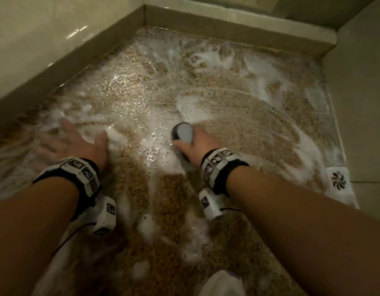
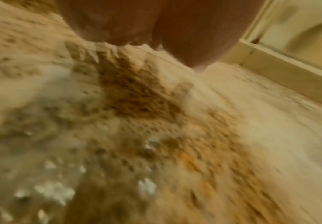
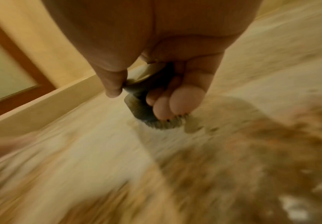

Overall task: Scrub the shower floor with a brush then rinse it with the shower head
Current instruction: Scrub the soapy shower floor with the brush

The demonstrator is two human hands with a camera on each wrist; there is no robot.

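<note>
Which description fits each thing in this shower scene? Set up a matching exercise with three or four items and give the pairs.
Things:
1. brush
2. left hand
3. floor drain
4. foam

Descriptions:
A. spread flat on the wet floor
B. at the right edge of the floor
C. gripped by the right hand
D. white, in streaks over the tiles

Pairs: 1-C, 2-A, 3-B, 4-D

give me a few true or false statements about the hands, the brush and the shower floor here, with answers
1. The right hand grips the brush. True.
2. The left hand holds the shower head. False: it lies flat, fingers spread, on the shower floor; no shower head shows.
3. White foam covers parts of the floor. True.
4. The drain cover sits by the left hand. False: it is at the floor's right edge.
5. The brush is lifted high above the floor. False: its bristles meet the floor.
</note>
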